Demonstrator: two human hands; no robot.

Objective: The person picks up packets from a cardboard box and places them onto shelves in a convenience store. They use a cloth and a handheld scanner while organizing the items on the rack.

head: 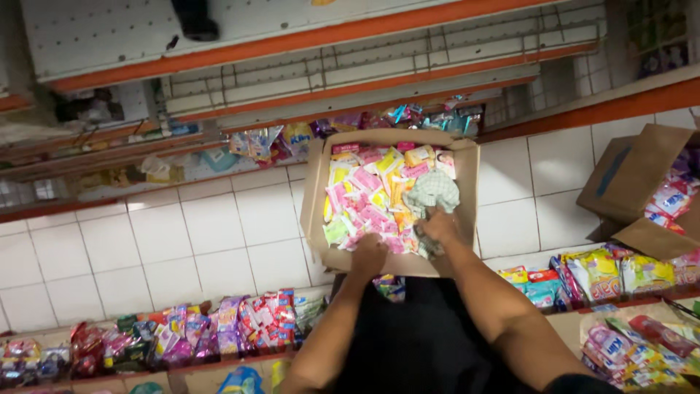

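An open cardboard box [315, 182] stands on the white tiled floor in front of me, full of small pink, yellow and white packets [368, 201]. My left hand [369, 255] rests on the box's near edge, fingers bent over the packets. My right hand [437, 226] is inside the box and grips a crumpled green-and-white checked cloth [432, 191] that lies over the packets at the right side. Both forearms reach forward from the bottom of the view.
Low shelves with colourful sachets and bags [219, 332] run along the near side, left and right. Another open cardboard box [642, 182] with packets stands at the right. Across the aisle are orange-edged shelves [350, 80] with more goods.
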